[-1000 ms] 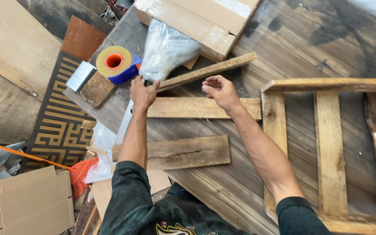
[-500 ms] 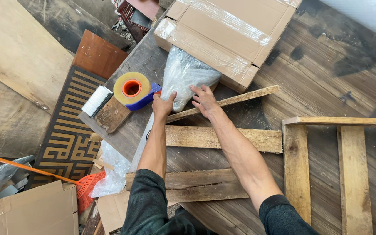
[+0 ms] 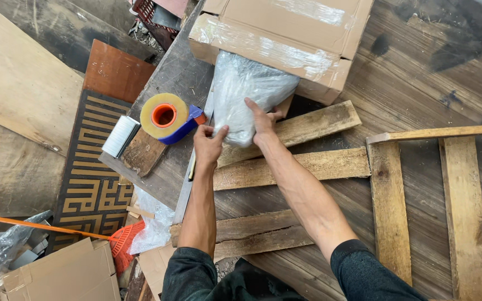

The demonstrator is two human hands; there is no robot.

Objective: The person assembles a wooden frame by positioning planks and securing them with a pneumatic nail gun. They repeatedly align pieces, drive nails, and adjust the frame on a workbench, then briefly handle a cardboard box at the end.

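Seen from above, a person in dark sleeves grips a clear plastic bundle [image 3: 247, 95] with both bare hands on a dark, weathered wooden work surface [image 3: 419, 72]. The left hand [image 3: 210, 145] closes on the bundle's lower left corner, its fingers curled tight around a bunched fold of the plastic. The right hand [image 3: 263, 124] presses against the bundle's lower right side, thumb raised and spread from the fingers, palm wrapped over the wrapping's bottom edge.

The bundle lies at the near edge of a large cardboard box [image 3: 285, 39] sealed with clear tape; its upper end touches the box's front face, and its lower end rests over the end of a rough wooden plank [image 3: 308, 125] that runs off at a slant to the right. Further planks [image 3: 297, 167] lie beneath both forearms, and a slatted pallet frame [image 3: 430, 195] lies to the right.

Just left of the left hand sits a roll of packing tape [image 3: 165, 116] in a blue dispenser, beside a small white block [image 3: 120, 135] and a short wood offcut [image 3: 143, 151]. A patterned dark mat [image 3: 93, 178] lies on the floor at left, near an orange-handled tool [image 3: 46, 227] and flattened cardboard [image 3: 62, 276].
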